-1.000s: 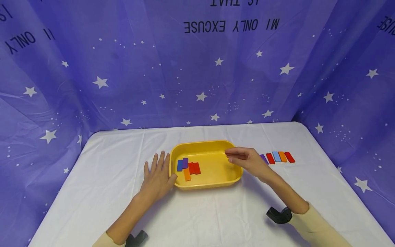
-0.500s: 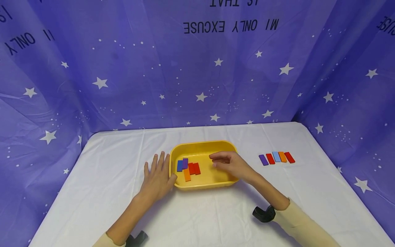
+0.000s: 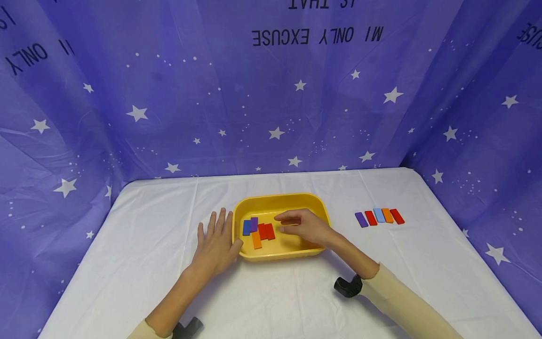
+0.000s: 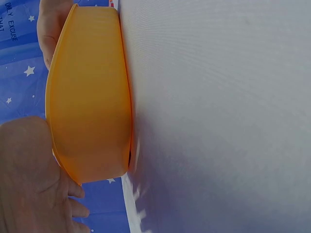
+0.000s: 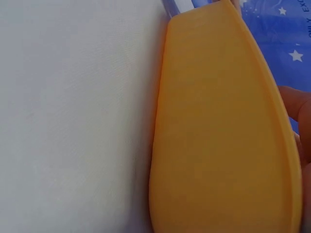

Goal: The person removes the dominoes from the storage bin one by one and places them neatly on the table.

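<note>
A yellow plastic tray (image 3: 279, 256) sits on the white cloth, its outer wall filling much of both wrist views. In its left part lie small flat tiles: a blue tile (image 3: 246, 228), a purple tile (image 3: 254, 224), an orange tile (image 3: 257, 240) and two red tiles (image 3: 270, 231), touching or overlapping. My left hand (image 3: 216, 249) lies against the tray's left side, fingers straight and spread, thumb over the rim. Over the tray's right half hovers my right hand (image 3: 306, 227), fingers loosely bent towards the red tiles, with a gap between thumb and fingers and nothing visible in it.
Right of the tray, a row of tiles lies on the cloth: a purple tile (image 3: 361, 219), a red tile (image 3: 370, 218), a light blue tile (image 3: 378, 215), an orange tile (image 3: 387, 215) and another red tile (image 3: 397, 216). A purple star-patterned curtain (image 3: 254, 103) surrounds the table.
My right hand has moved left from the tray's right rim to above its middle, uncovering the purple tile in the row. The left hand and the tiles stay where they were.
</note>
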`<act>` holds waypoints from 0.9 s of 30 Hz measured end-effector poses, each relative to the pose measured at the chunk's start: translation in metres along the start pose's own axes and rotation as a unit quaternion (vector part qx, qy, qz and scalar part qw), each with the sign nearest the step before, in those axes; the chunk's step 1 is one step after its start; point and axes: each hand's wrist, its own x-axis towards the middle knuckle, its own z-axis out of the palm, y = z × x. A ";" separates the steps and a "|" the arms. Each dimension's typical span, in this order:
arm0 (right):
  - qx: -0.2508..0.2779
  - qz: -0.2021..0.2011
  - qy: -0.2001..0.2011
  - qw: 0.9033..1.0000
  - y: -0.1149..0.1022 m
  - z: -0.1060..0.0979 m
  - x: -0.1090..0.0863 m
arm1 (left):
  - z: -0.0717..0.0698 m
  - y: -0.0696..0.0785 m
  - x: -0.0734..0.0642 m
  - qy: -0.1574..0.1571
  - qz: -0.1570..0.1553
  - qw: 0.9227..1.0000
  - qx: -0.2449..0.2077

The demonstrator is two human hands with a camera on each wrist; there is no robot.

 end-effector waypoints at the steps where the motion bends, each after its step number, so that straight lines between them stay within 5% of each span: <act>1: 0.003 0.002 -0.003 1.000 0.000 0.001 0.002 | 0.000 0.000 0.000 0.000 0.001 1.000 -0.001; 27: -0.065 0.084 -0.019 0.994 0.009 0.018 0.032 | 0.001 0.000 0.001 0.002 0.000 1.000 0.006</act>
